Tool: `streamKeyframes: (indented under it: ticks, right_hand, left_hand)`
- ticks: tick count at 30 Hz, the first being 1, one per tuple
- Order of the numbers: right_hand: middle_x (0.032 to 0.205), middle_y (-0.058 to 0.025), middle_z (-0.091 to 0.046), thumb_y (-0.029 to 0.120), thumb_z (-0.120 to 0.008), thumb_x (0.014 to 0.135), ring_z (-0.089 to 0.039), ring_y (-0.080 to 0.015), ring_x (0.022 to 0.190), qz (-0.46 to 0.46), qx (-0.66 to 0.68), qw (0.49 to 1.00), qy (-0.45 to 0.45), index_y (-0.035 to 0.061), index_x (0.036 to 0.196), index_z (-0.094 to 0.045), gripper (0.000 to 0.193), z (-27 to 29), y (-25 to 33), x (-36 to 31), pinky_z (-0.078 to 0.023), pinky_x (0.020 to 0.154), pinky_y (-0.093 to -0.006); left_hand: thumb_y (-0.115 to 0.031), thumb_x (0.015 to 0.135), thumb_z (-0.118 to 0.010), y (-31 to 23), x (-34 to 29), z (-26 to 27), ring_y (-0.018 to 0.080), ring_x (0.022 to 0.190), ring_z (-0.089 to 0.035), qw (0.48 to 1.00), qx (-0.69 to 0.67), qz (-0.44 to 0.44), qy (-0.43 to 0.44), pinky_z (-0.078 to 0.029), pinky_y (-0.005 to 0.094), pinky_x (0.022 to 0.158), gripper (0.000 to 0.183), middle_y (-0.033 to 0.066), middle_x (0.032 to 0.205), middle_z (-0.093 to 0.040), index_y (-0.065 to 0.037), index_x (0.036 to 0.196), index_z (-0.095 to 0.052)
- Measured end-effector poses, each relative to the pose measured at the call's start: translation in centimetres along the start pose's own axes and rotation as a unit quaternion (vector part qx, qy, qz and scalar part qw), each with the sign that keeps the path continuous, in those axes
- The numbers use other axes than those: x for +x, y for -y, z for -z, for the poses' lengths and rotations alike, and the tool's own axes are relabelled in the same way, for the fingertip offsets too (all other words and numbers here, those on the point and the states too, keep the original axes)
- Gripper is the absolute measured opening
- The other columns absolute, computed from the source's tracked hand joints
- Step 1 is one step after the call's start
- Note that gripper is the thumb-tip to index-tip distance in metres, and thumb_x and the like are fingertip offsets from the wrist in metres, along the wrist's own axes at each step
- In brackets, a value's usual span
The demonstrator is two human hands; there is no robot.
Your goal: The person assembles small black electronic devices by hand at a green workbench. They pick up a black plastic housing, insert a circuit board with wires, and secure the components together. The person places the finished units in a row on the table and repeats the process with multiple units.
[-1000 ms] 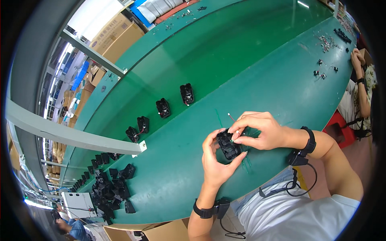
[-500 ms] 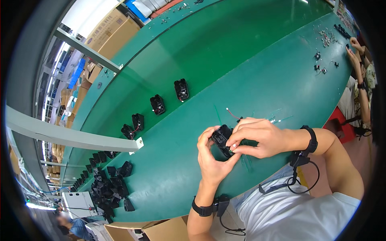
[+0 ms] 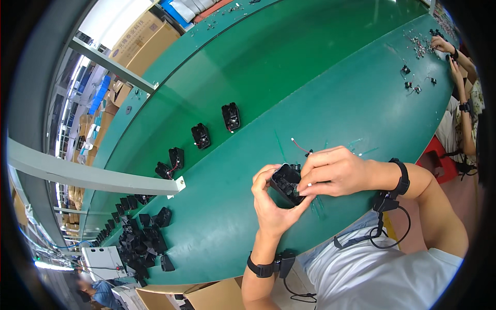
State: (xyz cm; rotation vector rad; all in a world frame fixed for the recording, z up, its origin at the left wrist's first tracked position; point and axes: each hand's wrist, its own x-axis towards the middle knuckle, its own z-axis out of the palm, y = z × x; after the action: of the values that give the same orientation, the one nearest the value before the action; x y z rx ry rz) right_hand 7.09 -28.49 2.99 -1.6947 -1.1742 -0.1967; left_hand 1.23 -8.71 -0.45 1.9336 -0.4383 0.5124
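My left hand [image 3: 274, 212] wraps round a black plastic housing [image 3: 285, 182], holding it tilted above the green table with its hollow inside facing up. The fingers of my right hand [image 3: 336, 173] are pinched together at the housing's right side. A tiny white spot shows by those fingertips; what they hold there is too small to make out. Just beyond my right hand, a red wire [image 3: 299, 146] with a white end sticks out from a small dark part. Thin green strips [image 3: 280, 145] lie on the table around my hands.
Black housings with small parts inside [image 3: 231, 117] stand in a row on the green belt [image 3: 258, 67]. A heap of black shells [image 3: 142, 240] lies at the left. A grey metal post [image 3: 103, 165] crosses the left side. At far right, another person's hands [image 3: 444, 45] are near scattered small parts.
The housing has turned in my left hand, showing more of its inside. My right fingers have shifted slightly. The housings on the belt have crept left. The other person's hand has moved to the parts.
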Motion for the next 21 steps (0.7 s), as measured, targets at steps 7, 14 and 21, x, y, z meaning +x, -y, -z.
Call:
streamKeyframes:
  ticks: [7,14,21]
  right_hand:
    - [0.089,-0.0061,-0.066,0.011,-0.081,0.080,-0.065,-0.0199,0.070,0.016,-0.039,0.999,-0.020,0.0044,0.083,-0.068,0.015,0.3,-0.3,0.3,-0.052,0.059,-0.0315]
    - [0.085,-0.0078,-0.063,0.015,-0.079,0.083,-0.065,-0.0251,0.072,-0.060,0.021,0.998,-0.020,0.0040,0.086,-0.060,0.022,-1.3,0.5,-0.3,-0.053,0.068,-0.0355]
    - [0.084,-0.0072,-0.061,0.013,-0.078,0.083,-0.063,-0.0248,0.076,0.017,-0.031,0.999,-0.009,0.0047,0.086,-0.059,0.021,-0.7,-0.3,-0.1,-0.052,0.066,-0.0358]
  left_hand:
    - [-0.014,0.059,-0.098,-0.1,0.1,0.0,0.0273,0.113,-0.058,1.000,0.004,0.014,0.016,-0.052,0.0386,0.093,0.095,0.0180,0.126,-0.051,-0.002,0.131,-0.037]
    - [-0.014,0.059,-0.098,0.3,-0.1,-0.2,0.0269,0.111,-0.059,1.000,-0.002,-0.005,0.007,-0.052,0.0382,0.093,0.094,0.0175,0.125,-0.053,-0.002,0.131,-0.037]
    - [-0.016,0.059,-0.099,0.0,-0.3,-0.4,0.0264,0.112,-0.061,0.998,-0.029,0.041,0.022,-0.052,0.0381,0.095,0.096,0.0182,0.125,-0.056,-0.001,0.132,-0.040]
